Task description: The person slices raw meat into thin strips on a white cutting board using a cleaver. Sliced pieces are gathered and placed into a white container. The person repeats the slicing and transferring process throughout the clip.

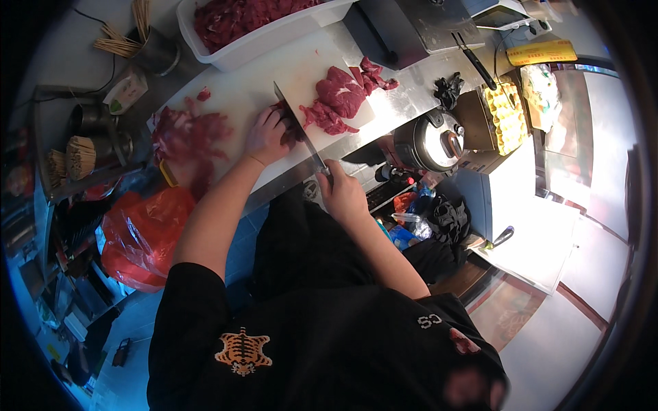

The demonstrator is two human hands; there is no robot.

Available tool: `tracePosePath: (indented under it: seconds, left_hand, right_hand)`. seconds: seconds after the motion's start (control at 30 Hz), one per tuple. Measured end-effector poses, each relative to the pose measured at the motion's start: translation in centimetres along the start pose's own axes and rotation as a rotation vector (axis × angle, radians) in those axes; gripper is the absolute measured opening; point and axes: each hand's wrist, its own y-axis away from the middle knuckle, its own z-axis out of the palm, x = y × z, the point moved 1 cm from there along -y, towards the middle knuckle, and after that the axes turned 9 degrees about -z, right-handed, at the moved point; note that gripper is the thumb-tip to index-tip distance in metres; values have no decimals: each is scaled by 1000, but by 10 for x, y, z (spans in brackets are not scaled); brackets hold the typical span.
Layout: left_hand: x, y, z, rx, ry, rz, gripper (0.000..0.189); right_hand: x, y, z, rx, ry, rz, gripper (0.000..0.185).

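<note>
My right hand (339, 191) grips the handle of a long-bladed knife (300, 126), its blade slanting up and left across the white cutting board (252, 85). Right beside the blade, my left hand (270, 134) presses on a dark red piece of meat (294, 134), mostly hidden by the fingers and the knife. Larger chunks of raw red meat (342, 92) lie on the board to the right of the blade. A spread of cut meat (187, 133) covers the board's left end, with a small scrap (204, 93) just above it.
A white plastic tub (277, 38) full of meat stands behind the board. Wooden skewers (141, 25) fill a metal cup at the back left. A red plastic bag (146, 236) hangs below the counter's left end. An electric pressure cooker (432, 141) and an egg tray (504, 118) are on the right.
</note>
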Motion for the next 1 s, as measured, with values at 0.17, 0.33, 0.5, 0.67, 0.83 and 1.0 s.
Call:
tracePosePath:
  seconds: [0.17,0.33,0.5,0.67,0.83,1.0]
  left_hand:
    - [-1,-1,1,15,7,40,37]
    - [3,-4,-4,43,46,83,38]
    - [-1,-4,0,12,12,59,40]
    - [-2,-4,-2,44,27,66,38]
    - [-3,-4,-2,-92,5,21,36]
    - [-3,-5,-4,-4,56,65,34]
  right_hand:
    - [-5,-11,4,55,-11,-37,35]
    - [3,7,-2,-19,-36,3,37]
    - [-2,-23,7,-22,15,0,40]
    - [-3,2,1,-105,1,87,41]
    - [-2,-25,15,-53,5,45,41]
    - [-22,-75,22,32,25,-21,41]
